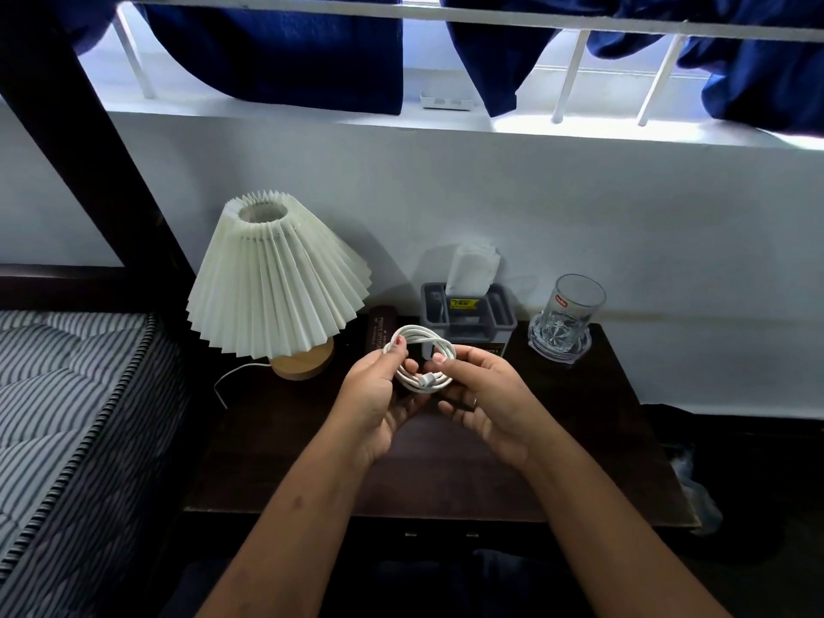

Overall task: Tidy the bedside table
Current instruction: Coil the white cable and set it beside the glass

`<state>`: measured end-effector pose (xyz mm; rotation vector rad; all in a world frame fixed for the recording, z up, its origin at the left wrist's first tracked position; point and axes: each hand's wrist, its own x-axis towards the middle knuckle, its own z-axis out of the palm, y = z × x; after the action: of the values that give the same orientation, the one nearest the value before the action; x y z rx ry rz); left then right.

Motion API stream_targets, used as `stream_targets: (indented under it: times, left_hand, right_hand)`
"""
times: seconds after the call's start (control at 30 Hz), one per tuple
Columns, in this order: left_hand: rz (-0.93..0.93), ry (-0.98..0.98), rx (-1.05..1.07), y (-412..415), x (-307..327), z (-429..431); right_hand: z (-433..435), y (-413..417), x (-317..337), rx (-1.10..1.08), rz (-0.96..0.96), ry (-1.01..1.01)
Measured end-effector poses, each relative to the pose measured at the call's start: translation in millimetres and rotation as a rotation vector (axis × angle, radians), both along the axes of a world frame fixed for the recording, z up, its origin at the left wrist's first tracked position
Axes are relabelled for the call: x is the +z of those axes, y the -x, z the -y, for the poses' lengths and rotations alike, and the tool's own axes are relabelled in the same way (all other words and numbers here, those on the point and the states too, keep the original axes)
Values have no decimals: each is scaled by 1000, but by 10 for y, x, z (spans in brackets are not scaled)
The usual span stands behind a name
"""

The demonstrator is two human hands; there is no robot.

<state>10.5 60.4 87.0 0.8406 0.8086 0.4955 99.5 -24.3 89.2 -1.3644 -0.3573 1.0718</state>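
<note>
Nearest the lens, our two forearms rise from the bottom of the frame and meet at its centre, over the dark bedside table [579, 439]. Our left hand [374, 408] and right hand [490, 403] share a coiled white cable [421, 361], held in the air above the tabletop. The left fingertips [398, 342] pinch the coil's upper left edge; the right thumb and fingers close around its right side, where a connector end lies across the loops.

We judge the step to be bundling the cable, with the coil nearly formed. Next, it seems to us, the loose end needs tucking so the loops hold, then a resting place: perhaps by the grey organiser [468, 314] behind our hands, between the pleated lamp [276, 283] at centre left and the glass [568, 314] at right.
</note>
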Motion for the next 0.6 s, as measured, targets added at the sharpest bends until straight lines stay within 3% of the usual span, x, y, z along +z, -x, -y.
stream_targets:
  times: [0.4, 0.6]
  left_hand:
    - [-338, -316, -116, 52, -255, -128]
    - [-452, -351, -92, 66, -450, -197]
  right_hand:
    - [4, -176, -192, -176, 163, 45]
    - [-57, -171, -334, -158, 219, 128]
